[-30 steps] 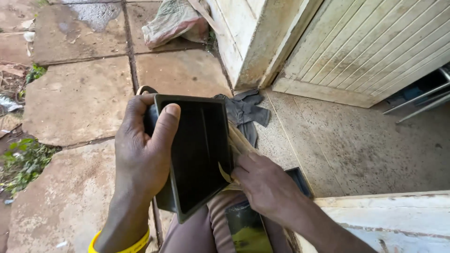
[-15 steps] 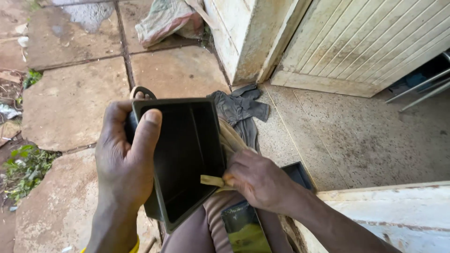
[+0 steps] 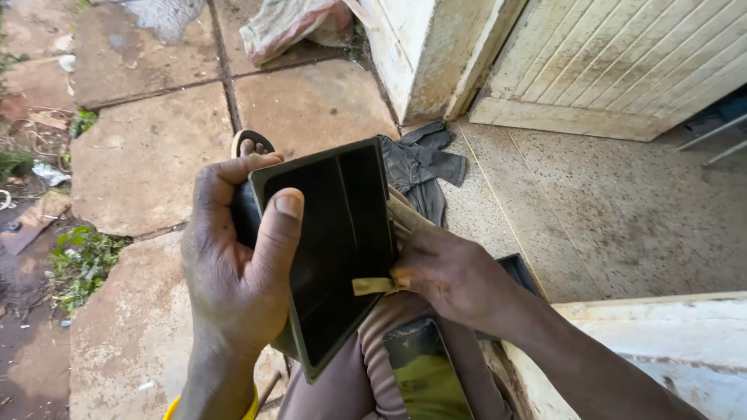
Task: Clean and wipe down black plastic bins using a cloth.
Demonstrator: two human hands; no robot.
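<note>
The left hand [image 3: 233, 272] is clamped on the edge of a dark box tray [image 3: 334, 249], thumb inside, holding it tilted over the lap. The right hand [image 3: 451, 272] pinches a tan strip [image 3: 372, 286] against the tray's inner wall, so this looks like the wiping or peeling step; next it likely needs a steady pull along the wall

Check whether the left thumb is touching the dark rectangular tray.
Touching. The head view shows the left hand gripping the dark tray, its thumb pressed flat over the tray's rim while the fingers wrap behind the far edge.
</note>
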